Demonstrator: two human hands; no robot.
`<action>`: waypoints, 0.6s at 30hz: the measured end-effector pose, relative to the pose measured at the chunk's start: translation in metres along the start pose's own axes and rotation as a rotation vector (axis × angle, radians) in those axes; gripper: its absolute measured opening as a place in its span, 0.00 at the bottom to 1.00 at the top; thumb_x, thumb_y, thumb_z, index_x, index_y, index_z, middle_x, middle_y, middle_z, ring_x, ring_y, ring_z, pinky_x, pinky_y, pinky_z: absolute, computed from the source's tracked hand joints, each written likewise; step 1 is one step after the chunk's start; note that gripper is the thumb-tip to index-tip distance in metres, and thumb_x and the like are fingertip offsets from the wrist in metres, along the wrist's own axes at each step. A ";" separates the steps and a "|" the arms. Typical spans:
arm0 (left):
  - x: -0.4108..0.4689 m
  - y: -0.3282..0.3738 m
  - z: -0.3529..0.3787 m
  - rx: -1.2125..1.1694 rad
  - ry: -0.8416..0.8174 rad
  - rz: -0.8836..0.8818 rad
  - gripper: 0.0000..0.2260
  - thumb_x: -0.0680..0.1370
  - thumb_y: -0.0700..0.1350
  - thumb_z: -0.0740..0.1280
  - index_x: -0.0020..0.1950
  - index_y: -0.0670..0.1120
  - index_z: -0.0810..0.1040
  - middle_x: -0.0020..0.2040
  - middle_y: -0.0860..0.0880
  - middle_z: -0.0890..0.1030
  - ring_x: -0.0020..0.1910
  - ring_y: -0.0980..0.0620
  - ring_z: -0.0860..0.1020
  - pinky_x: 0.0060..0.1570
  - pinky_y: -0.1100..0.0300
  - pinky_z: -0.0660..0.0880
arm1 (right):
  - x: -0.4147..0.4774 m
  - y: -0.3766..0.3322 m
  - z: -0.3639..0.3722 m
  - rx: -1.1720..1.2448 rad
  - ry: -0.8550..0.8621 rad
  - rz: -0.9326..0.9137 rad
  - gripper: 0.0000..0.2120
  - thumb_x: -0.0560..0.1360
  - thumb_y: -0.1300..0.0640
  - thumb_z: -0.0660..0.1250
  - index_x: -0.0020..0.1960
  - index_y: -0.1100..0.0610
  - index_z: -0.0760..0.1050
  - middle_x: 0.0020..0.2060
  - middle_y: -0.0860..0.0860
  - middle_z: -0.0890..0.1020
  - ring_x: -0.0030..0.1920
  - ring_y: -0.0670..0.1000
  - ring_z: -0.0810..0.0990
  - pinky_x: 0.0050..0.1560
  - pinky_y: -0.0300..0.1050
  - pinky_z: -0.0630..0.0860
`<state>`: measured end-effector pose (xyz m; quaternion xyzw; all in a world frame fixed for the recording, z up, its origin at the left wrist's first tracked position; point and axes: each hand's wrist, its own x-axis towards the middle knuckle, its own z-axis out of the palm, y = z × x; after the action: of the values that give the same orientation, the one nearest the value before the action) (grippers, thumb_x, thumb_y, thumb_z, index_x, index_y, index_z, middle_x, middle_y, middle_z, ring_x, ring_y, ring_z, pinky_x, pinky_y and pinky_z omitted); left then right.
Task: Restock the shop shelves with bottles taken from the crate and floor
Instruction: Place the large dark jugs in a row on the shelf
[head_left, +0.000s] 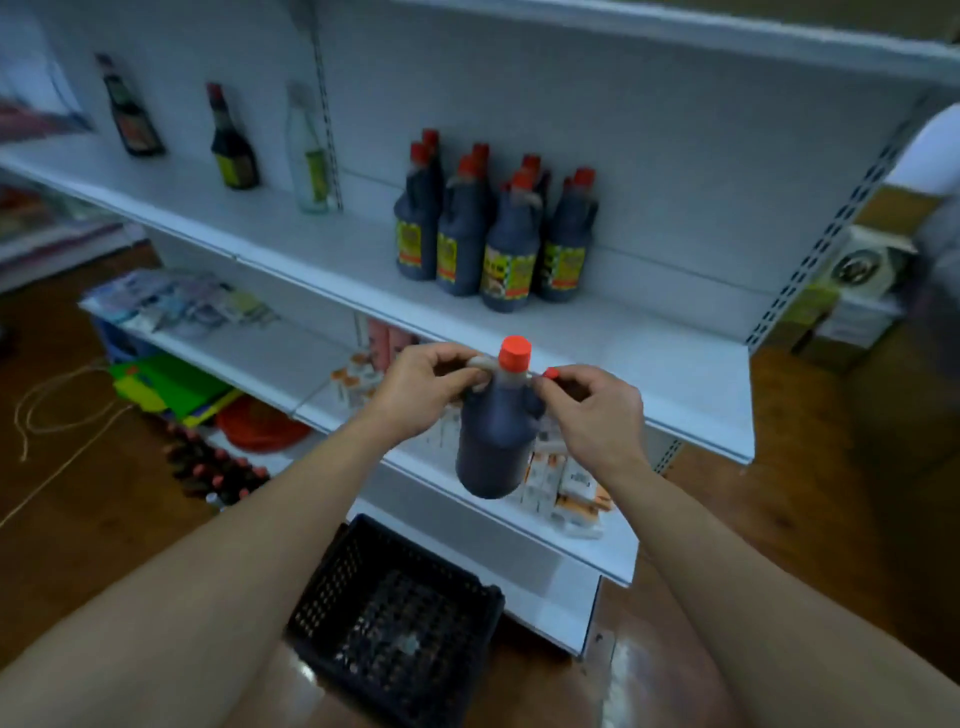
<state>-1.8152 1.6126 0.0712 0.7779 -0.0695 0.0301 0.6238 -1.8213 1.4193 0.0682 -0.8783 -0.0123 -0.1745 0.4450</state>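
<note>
The dark bottle (496, 436) hangs in the air before the shelf (649, 343), my left hand (423, 387) pinching its handle and my right hand (592, 410) steadying its neck, so it goes upright beside the cluster of bottles (493, 239).

Dim, bluish light; soft overall blur, strong wide-angle bending at edges, perhaps glare on the floor (618, 670).

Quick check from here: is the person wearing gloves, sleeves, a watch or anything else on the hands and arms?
No. Both the left hand and right hand are bare, without gloves, rings or watch. Both forearms are uncovered as far as the frame shows; no sleeve edge is visible.
</note>
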 end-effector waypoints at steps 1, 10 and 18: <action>0.010 0.010 0.001 -0.011 0.014 0.012 0.08 0.76 0.34 0.68 0.44 0.47 0.80 0.31 0.58 0.82 0.32 0.62 0.77 0.36 0.64 0.76 | 0.009 -0.007 -0.007 0.005 0.032 -0.004 0.08 0.71 0.50 0.72 0.47 0.52 0.84 0.44 0.49 0.85 0.47 0.49 0.82 0.53 0.45 0.77; 0.099 0.061 0.029 0.036 0.022 0.073 0.08 0.77 0.34 0.67 0.55 0.36 0.79 0.38 0.49 0.79 0.32 0.65 0.78 0.39 0.67 0.78 | 0.094 -0.009 -0.041 0.027 0.122 -0.013 0.11 0.73 0.46 0.70 0.49 0.51 0.84 0.42 0.48 0.85 0.45 0.48 0.80 0.48 0.42 0.74; 0.171 0.056 0.048 0.109 0.055 0.034 0.07 0.77 0.35 0.68 0.54 0.36 0.80 0.38 0.46 0.79 0.34 0.57 0.77 0.38 0.67 0.77 | 0.165 0.022 -0.026 0.118 0.140 0.008 0.09 0.72 0.46 0.71 0.46 0.51 0.83 0.42 0.49 0.85 0.46 0.51 0.82 0.49 0.49 0.78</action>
<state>-1.6560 1.5420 0.1377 0.8083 -0.0637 0.0660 0.5816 -1.6701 1.3637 0.1174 -0.8363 0.0121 -0.2324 0.4965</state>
